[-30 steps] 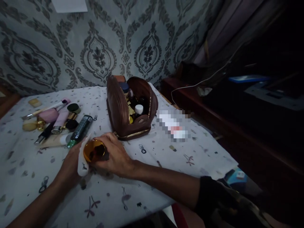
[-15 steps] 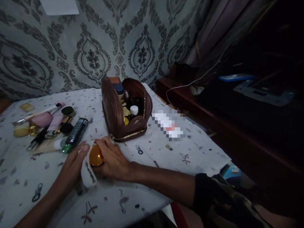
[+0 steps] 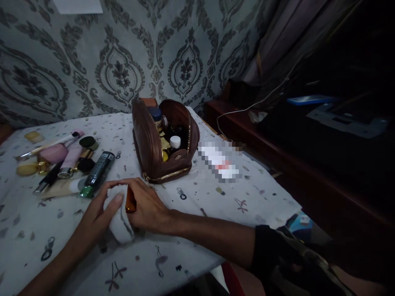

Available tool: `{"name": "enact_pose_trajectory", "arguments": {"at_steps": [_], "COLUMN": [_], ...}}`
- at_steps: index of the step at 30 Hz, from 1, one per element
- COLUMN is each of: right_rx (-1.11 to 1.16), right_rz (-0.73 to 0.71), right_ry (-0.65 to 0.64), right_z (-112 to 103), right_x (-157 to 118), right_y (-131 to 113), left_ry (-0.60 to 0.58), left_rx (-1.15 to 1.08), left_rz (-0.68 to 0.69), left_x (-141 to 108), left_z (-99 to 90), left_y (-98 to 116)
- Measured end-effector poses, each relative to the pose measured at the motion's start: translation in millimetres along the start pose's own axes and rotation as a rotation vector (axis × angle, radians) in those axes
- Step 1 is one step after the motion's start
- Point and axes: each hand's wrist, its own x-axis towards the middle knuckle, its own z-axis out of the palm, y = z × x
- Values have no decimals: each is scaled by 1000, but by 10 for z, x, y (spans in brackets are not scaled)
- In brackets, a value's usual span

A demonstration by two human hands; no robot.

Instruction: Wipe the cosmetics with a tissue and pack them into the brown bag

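My left hand (image 3: 100,209) is closed on a folded white cloth (image 3: 119,224), its thumb pressed on top. The cloth lies against a shiny amber-gold item (image 3: 131,200), which my right hand (image 3: 148,205) grips from the right side. Most of that item is hidden by the cloth and my fingers, so its exact kind does not show. Just behind my hands stands a brown leather toiletry bag (image 3: 148,158), unzipped, with several bottles inside. Among them are a white-capped bottle (image 3: 175,142) and a blue-capped one (image 3: 154,113).
Left of the bag lies a group of cosmetics: a dark tube with a green cap (image 3: 99,168), a pink sponge (image 3: 54,153), a makeup brush (image 3: 46,146) and several others. A blurred-out white item (image 3: 220,162) is right of the bag. A printed cloth (image 3: 173,263) covers the table.
The white cloth has shifted right over the amber-gold item, covering more of it. My left thumb and fingers have moved right with the cloth; my right hand has stayed nearly in place.
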Motion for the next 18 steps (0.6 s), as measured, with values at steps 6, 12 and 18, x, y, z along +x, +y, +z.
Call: {"name": "enact_pose_trajectory", "arguments": {"at_steps": [6,12,18], "right_rx": [19,48,113], "right_rz": [-76,-153,-134], "right_ry": [22,-59,-82], "right_z": [9,20,8], "right_x": [-8,1,-1], "right_y": [60,104,108], "left_ry": [17,57,144], "left_rx": [26,-30,-153], "left_rz": [1,-75,-265], "left_x": [-32,67,97], "left_z": [40,-61,-75], "left_y": [52,-67,-111]}}
